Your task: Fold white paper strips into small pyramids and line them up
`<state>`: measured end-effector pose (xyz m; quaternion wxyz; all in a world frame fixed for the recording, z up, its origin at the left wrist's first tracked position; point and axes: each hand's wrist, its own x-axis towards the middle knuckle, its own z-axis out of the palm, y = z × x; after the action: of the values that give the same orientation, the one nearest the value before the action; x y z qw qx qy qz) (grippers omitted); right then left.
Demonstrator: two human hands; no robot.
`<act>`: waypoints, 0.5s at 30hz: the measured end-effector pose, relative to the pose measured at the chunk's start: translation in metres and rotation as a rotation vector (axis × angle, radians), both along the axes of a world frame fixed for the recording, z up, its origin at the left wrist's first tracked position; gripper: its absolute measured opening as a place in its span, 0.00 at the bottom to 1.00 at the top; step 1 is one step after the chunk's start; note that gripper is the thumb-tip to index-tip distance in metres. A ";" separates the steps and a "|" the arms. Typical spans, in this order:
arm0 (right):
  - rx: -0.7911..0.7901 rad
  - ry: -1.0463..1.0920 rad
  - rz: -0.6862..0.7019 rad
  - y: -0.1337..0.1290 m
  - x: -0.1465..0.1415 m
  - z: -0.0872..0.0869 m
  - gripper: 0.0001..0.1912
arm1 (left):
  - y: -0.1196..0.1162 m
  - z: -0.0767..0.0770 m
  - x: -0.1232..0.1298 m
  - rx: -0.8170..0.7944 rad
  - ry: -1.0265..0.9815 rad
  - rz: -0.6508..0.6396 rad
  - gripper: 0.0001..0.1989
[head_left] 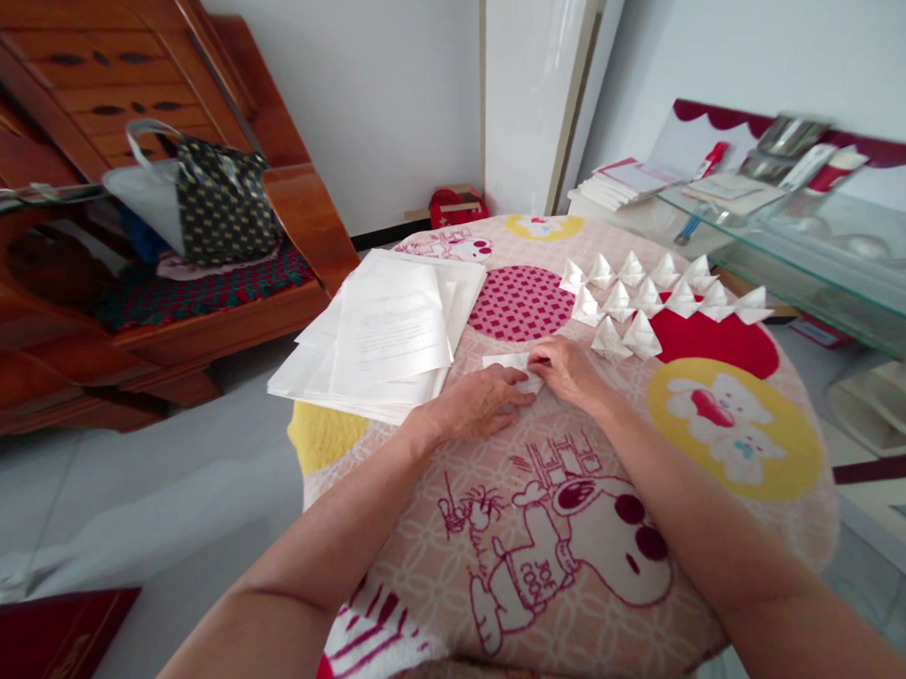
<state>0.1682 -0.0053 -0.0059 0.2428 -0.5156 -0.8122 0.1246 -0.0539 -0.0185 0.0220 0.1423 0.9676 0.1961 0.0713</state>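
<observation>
A small white piece of folded paper point(505, 360) lies on the cloth-covered table in front of me. My left hand point(480, 400) rests over its near left part, fingers stretched out and pressing down. At the paper's right end, my right hand point(570, 371) pinches the edge between thumb and fingers. Parts of the paper are hidden beneath both hands. Beyond my right hand stand several folded paper boats point(635, 296) in rows. Left of my hands is a loose stack of white paper sheets point(392, 327), the top one printed.
A patterned tablecloth point(430, 511) covers the round table. To the right, a glass shelf point(817, 254) bears papers, cups and a metal container close to the table edge. A wooden bench point(219, 320) on the left holds a dark patterned bag point(226, 204).
</observation>
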 end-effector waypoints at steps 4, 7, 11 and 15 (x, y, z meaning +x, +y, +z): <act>0.000 -0.001 -0.016 -0.001 -0.002 0.001 0.11 | 0.000 0.001 0.000 0.008 0.007 0.001 0.17; 0.003 -0.004 -0.048 -0.003 -0.005 0.002 0.12 | 0.001 0.000 -0.001 0.019 0.014 -0.007 0.18; 0.011 -0.026 -0.084 -0.005 -0.008 0.003 0.13 | 0.002 0.000 -0.001 0.019 0.019 -0.010 0.18; 0.022 -0.030 -0.082 -0.006 -0.008 0.000 0.12 | 0.002 0.000 -0.001 0.009 0.022 -0.010 0.17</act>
<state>0.1601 -0.0109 -0.0056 0.2413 -0.5474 -0.7954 0.0978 -0.0548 -0.0168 0.0216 0.1360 0.9700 0.1924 0.0607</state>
